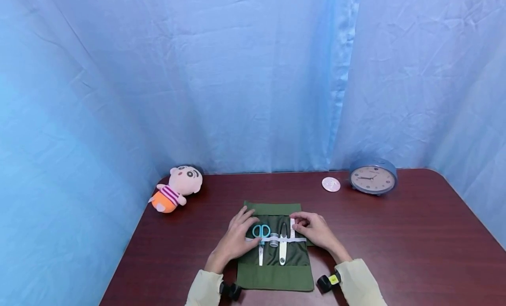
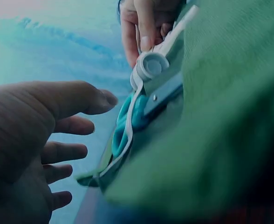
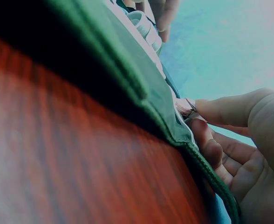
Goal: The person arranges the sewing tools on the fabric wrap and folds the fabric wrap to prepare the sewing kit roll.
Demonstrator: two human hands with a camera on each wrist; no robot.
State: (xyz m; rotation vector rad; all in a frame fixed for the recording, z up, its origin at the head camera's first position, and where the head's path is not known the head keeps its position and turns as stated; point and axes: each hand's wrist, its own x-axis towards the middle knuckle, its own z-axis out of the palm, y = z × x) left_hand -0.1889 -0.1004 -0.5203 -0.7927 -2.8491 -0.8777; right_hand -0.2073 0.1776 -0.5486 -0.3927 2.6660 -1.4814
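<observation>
A green fabric tool roll [image 1: 274, 277] lies unfolded on the table, with a white elastic band [image 1: 299, 240] across its middle. Under the band sit scissors [image 1: 261, 256] with teal handles, a small grey-white spool [image 1: 274, 243] and white thread snips [image 1: 282, 252] with a dark upper part. At the right end of the band, my right hand [image 1: 316, 230] pinches the top of a flat white strip [image 1: 292, 232] between thumb and fingers. My left hand [image 1: 239, 236] is over the roll's left side, fingers spread, thumb near the scissors. In the left wrist view that hand [image 2: 30, 135] holds nothing.
A plush doll [image 1: 175, 189] lies at the table's back left. Toward the back right are a round pale disc [image 1: 330, 184] and a blue clock [image 1: 373, 177]. Blue curtains [image 1: 253, 86] hang behind and beside the dark red table [image 1: 415, 235].
</observation>
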